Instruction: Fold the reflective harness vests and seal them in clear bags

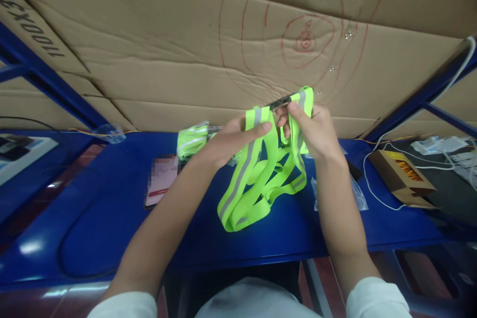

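Stretched between my two hands is a neon yellow-green reflective harness (242, 184) with grey stripes, its loops hanging down over the blue table. My left hand (242, 134) pinches the strap on one side of a black buckle (281, 102). On the buckle's other side, my right hand (311, 124) grips the strap with the thumb on top. The buckle's halves look joined or very close; I cannot tell which. Some fingers of both hands are hidden behind the straps. Behind my left wrist, a folded yellow-green harness in clear plastic (193, 140) lies on the table.
Cardboard (167, 49) with red drawn rings stands behind the blue table (112, 208). A pink card-like item (162, 181) lies left of the harness. At right are a clear plastic bag (356, 194), an open cardboard box (402, 176) and white cables. A clear cup (115, 133) lies at back left.
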The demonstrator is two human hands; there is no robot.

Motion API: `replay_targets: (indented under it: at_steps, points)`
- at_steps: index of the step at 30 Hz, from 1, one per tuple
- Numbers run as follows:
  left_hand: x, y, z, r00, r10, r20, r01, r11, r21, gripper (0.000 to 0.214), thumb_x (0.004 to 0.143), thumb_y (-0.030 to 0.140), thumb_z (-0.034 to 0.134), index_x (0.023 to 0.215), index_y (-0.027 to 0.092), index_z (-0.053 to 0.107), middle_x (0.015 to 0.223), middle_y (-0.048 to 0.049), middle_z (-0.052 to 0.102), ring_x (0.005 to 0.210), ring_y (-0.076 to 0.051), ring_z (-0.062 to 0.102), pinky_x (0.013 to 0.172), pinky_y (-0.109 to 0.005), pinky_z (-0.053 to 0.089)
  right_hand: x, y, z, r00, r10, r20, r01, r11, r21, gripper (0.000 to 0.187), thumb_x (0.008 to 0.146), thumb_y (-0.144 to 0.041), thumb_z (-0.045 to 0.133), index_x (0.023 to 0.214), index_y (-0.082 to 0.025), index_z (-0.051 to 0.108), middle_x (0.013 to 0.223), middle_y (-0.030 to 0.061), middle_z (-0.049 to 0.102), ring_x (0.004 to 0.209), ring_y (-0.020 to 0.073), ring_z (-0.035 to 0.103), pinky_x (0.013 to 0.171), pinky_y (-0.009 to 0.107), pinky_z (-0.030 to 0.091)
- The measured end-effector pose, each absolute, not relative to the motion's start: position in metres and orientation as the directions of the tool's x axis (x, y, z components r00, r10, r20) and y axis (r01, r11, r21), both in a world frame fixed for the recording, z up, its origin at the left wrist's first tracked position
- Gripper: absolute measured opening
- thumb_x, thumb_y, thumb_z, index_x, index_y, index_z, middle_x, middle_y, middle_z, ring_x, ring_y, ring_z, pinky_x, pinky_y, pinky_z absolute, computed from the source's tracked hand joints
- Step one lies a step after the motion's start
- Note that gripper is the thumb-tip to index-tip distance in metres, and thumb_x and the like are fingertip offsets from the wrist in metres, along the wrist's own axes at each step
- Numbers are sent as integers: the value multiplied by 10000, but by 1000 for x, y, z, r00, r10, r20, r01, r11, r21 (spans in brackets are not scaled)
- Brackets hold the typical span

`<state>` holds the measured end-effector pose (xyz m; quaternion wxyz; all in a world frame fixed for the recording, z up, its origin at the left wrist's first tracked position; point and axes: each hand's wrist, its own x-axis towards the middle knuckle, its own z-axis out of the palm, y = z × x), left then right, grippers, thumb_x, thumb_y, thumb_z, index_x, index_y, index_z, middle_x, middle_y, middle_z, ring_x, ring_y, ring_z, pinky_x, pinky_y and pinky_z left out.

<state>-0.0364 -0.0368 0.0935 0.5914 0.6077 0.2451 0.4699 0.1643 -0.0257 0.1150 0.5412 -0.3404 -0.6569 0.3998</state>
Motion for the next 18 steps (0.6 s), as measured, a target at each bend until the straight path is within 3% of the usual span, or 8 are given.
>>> replay_targets:
  at_steps: [2,6,10,14,18]
  points:
    - [-33,-38,93,349,886,304,-227,-234,945,557,867,466,840,1351,226,704,1266,-81,750,1229,-256,680,1101,-385,518,161,-26,111,-249,893,376,-34,380,-925,478,856,-675,765,832,-198,765,734,18,736,567,107,650,560,247,563]
    - [-30,-35,90,310,919,246,-269,-163,949,661,828,464,872,1417,258,655,1156,-57,768,1064,-222,718,1005,-369,563,150,-24,98,-346,888,304,-50,306,-951,455,897,-669,724,834,-220,770,754,7,726,665,138,691,672,289,613]
    - [-35,-26,88,238,946,218,-311,-139,940,783,785,468,903,1477,291,583,1200,-55,764,1017,-214,729,953,-361,586,142,-21,92,-361,873,328,-79,322,-943,457,928,-675,681,1059,-255,806,944,29,776,879,195,745,861,366,642]
    - [-37,-21,87,230,932,279,-180,-241,954,582,827,549,845,1265,183,730,1111,-91,786,975,-227,733,914,-358,590,138,-21,91,-353,880,317,-120,294,-948,543,949,-725,603,1233,-294,773,1131,43,788,1087,242,749,989,436,632]
    - [-35,-20,85,191,893,409,-54,-406,912,451,884,544,787,1167,193,771,1131,-75,791,1097,-240,723,978,-337,570,136,-21,89,-360,869,339,-133,312,-941,551,958,-738,577,1265,-319,760,1179,33,781,1201,247,718,1068,433,598]
